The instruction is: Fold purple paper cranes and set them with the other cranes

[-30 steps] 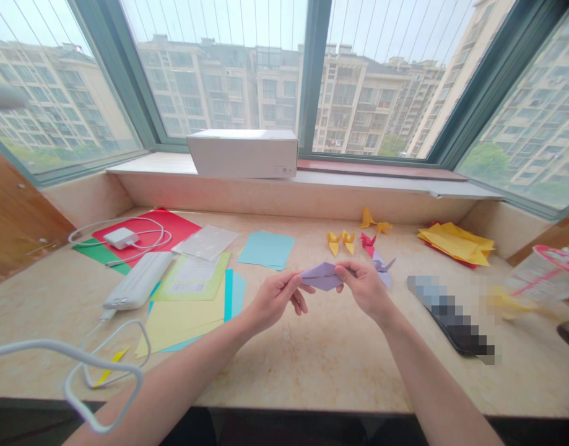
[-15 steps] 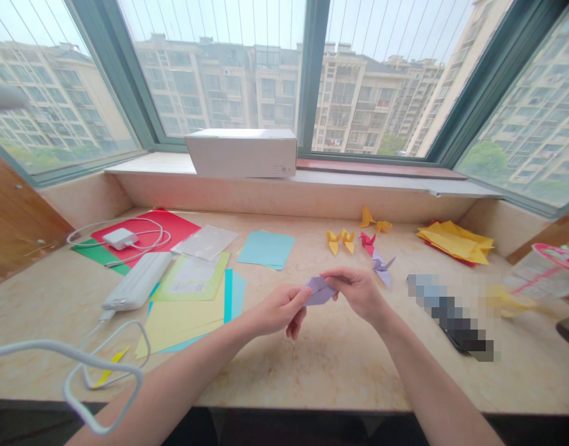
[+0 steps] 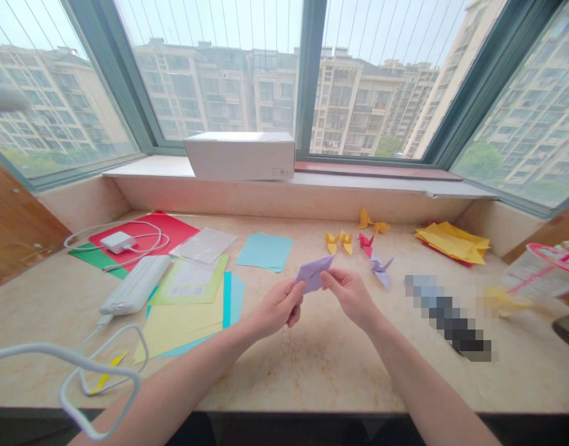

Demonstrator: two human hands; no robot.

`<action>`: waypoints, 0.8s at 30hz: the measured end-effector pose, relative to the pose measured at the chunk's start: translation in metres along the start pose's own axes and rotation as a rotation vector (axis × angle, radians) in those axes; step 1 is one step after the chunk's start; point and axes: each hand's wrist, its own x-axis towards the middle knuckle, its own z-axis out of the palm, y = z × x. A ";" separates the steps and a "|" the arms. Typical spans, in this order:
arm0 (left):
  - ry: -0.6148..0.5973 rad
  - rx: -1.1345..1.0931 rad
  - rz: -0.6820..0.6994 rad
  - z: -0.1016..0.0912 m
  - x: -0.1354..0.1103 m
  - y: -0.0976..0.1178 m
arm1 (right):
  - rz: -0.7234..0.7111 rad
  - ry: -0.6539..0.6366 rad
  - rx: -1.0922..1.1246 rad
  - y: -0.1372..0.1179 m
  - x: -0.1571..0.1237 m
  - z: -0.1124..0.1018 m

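Observation:
A folded piece of lilac origami paper (image 3: pixel 312 272) is held up over the middle of the table, one point of it angled to the upper right. My left hand (image 3: pixel 284 305) pinches its lower left part between thumb and fingers. On its right edge, my right hand (image 3: pixel 347 288) closes thumb and forefinger. Behind my right hand lies a lilac paper crane (image 3: pixel 381 270), next to a red paper crane (image 3: pixel 366 244). Several yellow folded paper cranes (image 3: pixel 345 241) stand beyond them.
Light blue paper sheets (image 3: pixel 264 251) lie beyond my left hand. Further left are pale yellow sheets (image 3: pixel 186 325), a white power bank (image 3: pixel 135 286) and a looped white cable (image 3: pixel 103 396). To the right are a blurred-out dark object (image 3: pixel 451 319), yellow paper (image 3: pixel 454 243) and a clear cup (image 3: pixel 539 275).
The lilac paper has tipped upward and now shows more of its face. My right fingers have slid from its top to its right edge.

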 end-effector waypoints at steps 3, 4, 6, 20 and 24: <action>-0.020 -0.011 0.007 0.001 -0.001 0.003 | -0.017 0.067 0.007 0.001 0.000 0.003; -0.028 -0.020 0.009 0.002 -0.002 0.004 | -0.019 0.074 0.008 0.001 0.000 0.003; -0.045 -0.041 0.004 0.001 -0.002 0.005 | -0.018 0.078 0.024 0.000 0.000 0.004; -0.181 -0.071 -0.074 0.003 -0.004 0.003 | 0.065 0.124 0.217 0.003 0.003 0.002; -0.134 -0.107 -0.055 0.001 -0.001 0.001 | 0.064 0.134 0.230 0.005 0.005 -0.005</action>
